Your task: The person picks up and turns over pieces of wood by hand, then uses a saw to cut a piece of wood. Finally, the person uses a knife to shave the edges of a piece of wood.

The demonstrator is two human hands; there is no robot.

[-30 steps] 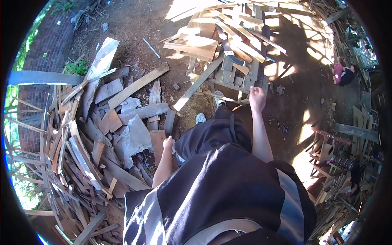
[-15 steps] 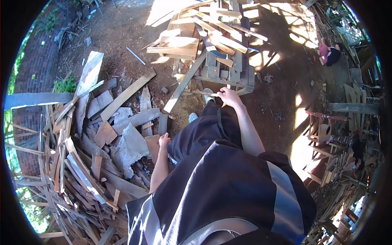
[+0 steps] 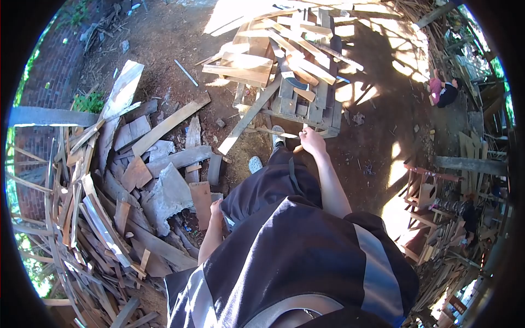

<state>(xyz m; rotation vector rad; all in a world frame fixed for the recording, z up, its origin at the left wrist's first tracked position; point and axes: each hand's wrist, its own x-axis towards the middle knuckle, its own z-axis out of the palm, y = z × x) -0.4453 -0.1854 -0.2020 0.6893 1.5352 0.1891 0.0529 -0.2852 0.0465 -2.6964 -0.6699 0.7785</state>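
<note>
Right hand (image 3: 313, 141) grips a thin wood strip (image 3: 273, 132); left hand (image 3: 215, 209) hangs empty.

Bare dirt ground (image 3: 377, 136) carries everything here, half in shade and half in bright sun patches. On the left a big heap of scrap boards (image 3: 109, 197) lies straight on it, with a broken grey slab (image 3: 167, 194) among them and a long plank (image 3: 164, 127) slanting across its top edge. Ahead stands a wooden pallet (image 3: 306, 104) (loaded with loose slats), and one long board (image 3: 252, 113) leans from it down to the dirt.
</note>
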